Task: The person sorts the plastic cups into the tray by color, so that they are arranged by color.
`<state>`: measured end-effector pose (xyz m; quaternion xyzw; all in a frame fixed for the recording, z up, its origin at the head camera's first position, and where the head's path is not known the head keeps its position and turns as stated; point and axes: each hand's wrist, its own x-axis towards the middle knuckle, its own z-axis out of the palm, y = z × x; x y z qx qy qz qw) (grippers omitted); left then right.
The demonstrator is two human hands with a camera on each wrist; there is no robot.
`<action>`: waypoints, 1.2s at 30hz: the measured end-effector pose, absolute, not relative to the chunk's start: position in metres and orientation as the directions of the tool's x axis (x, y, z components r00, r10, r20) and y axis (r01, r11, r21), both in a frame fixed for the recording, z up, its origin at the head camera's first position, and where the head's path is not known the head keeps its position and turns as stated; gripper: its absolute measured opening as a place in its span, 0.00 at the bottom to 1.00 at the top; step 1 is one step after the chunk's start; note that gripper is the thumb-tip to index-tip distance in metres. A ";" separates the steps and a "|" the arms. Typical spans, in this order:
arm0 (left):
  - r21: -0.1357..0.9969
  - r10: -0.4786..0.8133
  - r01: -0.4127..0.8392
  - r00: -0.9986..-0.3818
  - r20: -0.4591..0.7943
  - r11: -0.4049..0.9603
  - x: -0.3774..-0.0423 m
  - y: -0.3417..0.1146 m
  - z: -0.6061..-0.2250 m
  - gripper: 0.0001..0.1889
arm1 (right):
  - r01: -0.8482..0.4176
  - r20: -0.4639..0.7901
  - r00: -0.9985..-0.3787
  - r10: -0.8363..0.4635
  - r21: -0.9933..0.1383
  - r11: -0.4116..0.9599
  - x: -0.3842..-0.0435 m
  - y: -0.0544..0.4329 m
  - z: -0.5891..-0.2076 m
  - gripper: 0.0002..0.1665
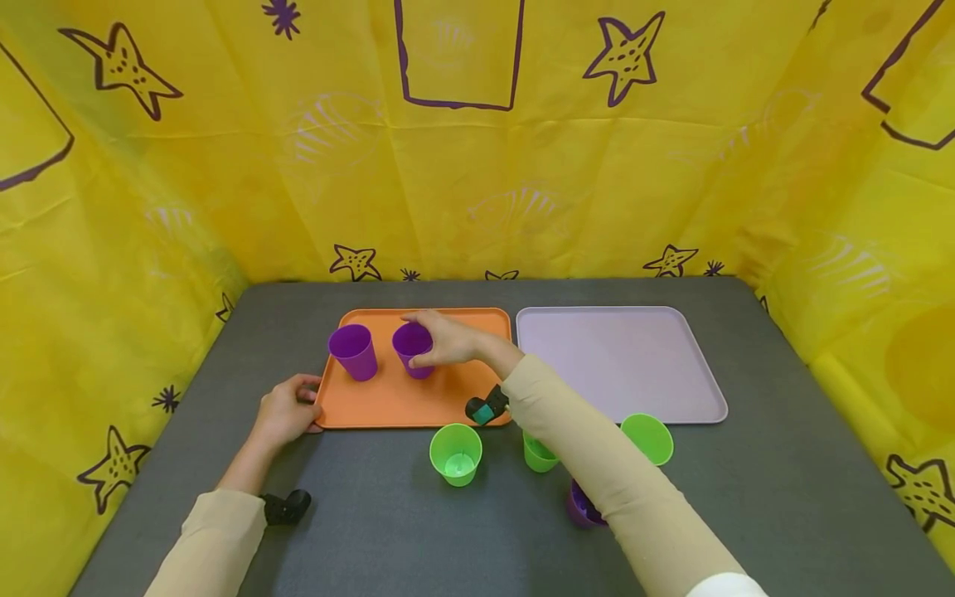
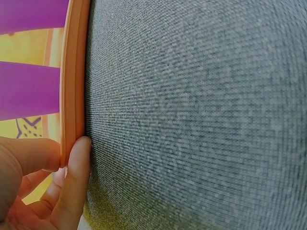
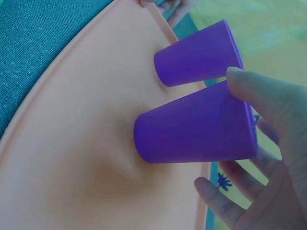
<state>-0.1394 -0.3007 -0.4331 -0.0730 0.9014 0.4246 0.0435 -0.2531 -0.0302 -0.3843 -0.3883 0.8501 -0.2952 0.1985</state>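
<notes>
My left hand (image 1: 287, 410) pinches the near left corner of an orange tray (image 1: 395, 406). In the left wrist view the thumb lies on the tray's rim and a finger against its underside. Two purple cups stand upright on the tray. My right hand (image 1: 453, 342) holds the right-hand purple cup (image 3: 196, 127) near its rim. Its thumb (image 3: 254, 88) is on the rim and the other fingers reach round the far side, partly hidden by the cup. The other purple cup (image 1: 358, 356) stands just to the left, near the tray's left edge.
A pale lilac tray (image 1: 619, 365) lies right of the orange one. In front stand a green cup (image 1: 456, 460), a second green cup (image 1: 539, 456), a third green cup (image 1: 647, 439) and a purple cup (image 1: 582, 507); my right sleeve partly covers some. A yellow patterned cloth (image 1: 448, 182) surrounds the table.
</notes>
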 end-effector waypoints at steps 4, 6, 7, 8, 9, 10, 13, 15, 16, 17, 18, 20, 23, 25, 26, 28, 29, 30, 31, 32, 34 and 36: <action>0.756 -0.097 -0.173 -0.985 -0.145 0.631 -0.139 -0.300 -0.433 0.26 | -0.530 -0.109 -0.621 -0.776 -0.671 0.518 -0.253 -0.024 -0.377 0.45; 0.756 -0.098 -0.172 -0.985 -0.142 0.632 -0.139 -0.300 -0.433 0.26 | -0.541 -0.087 -0.629 -0.772 -0.664 0.516 -0.253 -0.019 -0.372 0.42; 0.756 -0.099 -0.172 -0.985 -0.141 0.631 -0.139 -0.300 -0.433 0.26 | -0.548 -0.074 -0.633 -0.771 -0.661 0.513 -0.253 -0.017 -0.369 0.41; 0.756 -0.100 -0.171 -0.985 -0.140 0.631 -0.139 -0.299 -0.433 0.26 | -0.554 -0.059 -0.636 -0.770 -0.659 0.508 -0.253 -0.014 -0.366 0.40; 0.757 -0.100 -0.170 -0.985 -0.138 0.631 -0.139 -0.299 -0.432 0.26 | -0.561 -0.042 -0.638 -0.769 -0.658 0.502 -0.253 -0.012 -0.364 0.39; 0.757 -0.100 -0.170 -0.985 -0.138 0.631 -0.139 -0.299 -0.432 0.26 | -0.565 -0.029 -0.641 -0.767 -0.658 0.498 -0.252 -0.009 -0.361 0.37; 0.756 -0.100 -0.172 -0.985 -0.140 0.632 -0.139 -0.299 -0.431 0.26 | -0.579 0.007 -0.642 -0.767 -0.660 0.479 -0.251 -0.001 -0.354 0.34; 0.756 -0.099 -0.173 -0.985 -0.142 0.632 -0.139 -0.299 -0.431 0.26 | -0.584 0.023 -0.642 -0.766 -0.662 0.470 -0.249 0.004 -0.349 0.32; 0.756 -0.099 -0.173 -0.985 -0.142 0.632 -0.139 -0.299 -0.431 0.26 | -0.587 0.031 -0.642 -0.766 -0.663 0.465 -0.248 0.007 -0.347 0.32; 0.755 -0.098 -0.173 -0.985 -0.143 0.633 -0.139 -0.299 -0.430 0.26 | -0.590 0.036 -0.641 -0.766 -0.661 0.463 -0.247 0.010 -0.344 0.31; 0.755 -0.099 -0.173 -0.985 -0.143 0.632 -0.139 -0.298 -0.430 0.26 | -0.592 0.041 -0.642 -0.766 -0.661 0.461 -0.246 0.012 -0.342 0.31; 0.754 -0.100 -0.174 -0.985 -0.144 0.633 -0.139 -0.298 -0.430 0.26 | -0.596 0.048 -0.638 -0.768 -0.663 0.453 -0.243 0.018 -0.338 0.30; 0.752 -0.101 -0.173 -0.985 -0.142 0.635 -0.139 -0.298 -0.430 0.26 | -0.608 0.067 -0.627 -0.776 -0.666 0.433 -0.238 0.027 -0.333 0.30; 0.752 -0.103 -0.173 -0.985 -0.140 0.636 -0.138 -0.298 -0.431 0.26 | -0.619 0.082 -0.613 -0.785 -0.667 0.414 -0.233 0.032 -0.330 0.30; 0.751 -0.103 -0.172 -0.985 -0.139 0.637 -0.138 -0.298 -0.431 0.26 | -0.626 0.093 -0.604 -0.791 -0.670 0.399 -0.231 0.035 -0.328 0.29; 0.750 -0.102 -0.171 -0.985 -0.137 0.638 -0.139 -0.299 -0.432 0.26 | -0.636 0.112 -0.586 -0.802 -0.676 0.371 -0.224 0.042 -0.324 0.29; 0.750 -0.102 -0.171 -0.985 -0.138 0.638 -0.139 -0.299 -0.432 0.26 | -0.643 0.120 -0.577 -0.808 -0.676 0.359 -0.221 0.046 -0.322 0.29; 0.751 -0.102 -0.171 -0.985 -0.138 0.638 -0.139 -0.299 -0.433 0.26 | -0.651 0.131 -0.568 -0.813 -0.676 0.346 -0.218 0.049 -0.321 0.29; 0.752 -0.103 -0.173 -0.985 -0.139 0.636 -0.139 -0.299 -0.433 0.26 | -0.658 0.142 -0.558 -0.817 -0.676 0.332 -0.214 0.053 -0.319 0.29; 0.753 -0.104 -0.175 -0.985 -0.141 0.634 -0.139 -0.300 -0.433 0.26 | -0.666 0.153 -0.550 -0.821 -0.674 0.320 -0.210 0.057 -0.317 0.29; 0.755 -0.104 -0.178 -0.984 -0.145 0.631 -0.139 -0.300 -0.434 0.26 | -0.682 0.175 -0.538 -0.824 -0.665 0.304 -0.203 0.065 -0.314 0.29; 0.756 -0.103 -0.178 -0.984 -0.145 0.630 -0.139 -0.299 -0.434 0.26 | -0.697 0.197 -0.528 -0.826 -0.655 0.290 -0.196 0.073 -0.310 0.29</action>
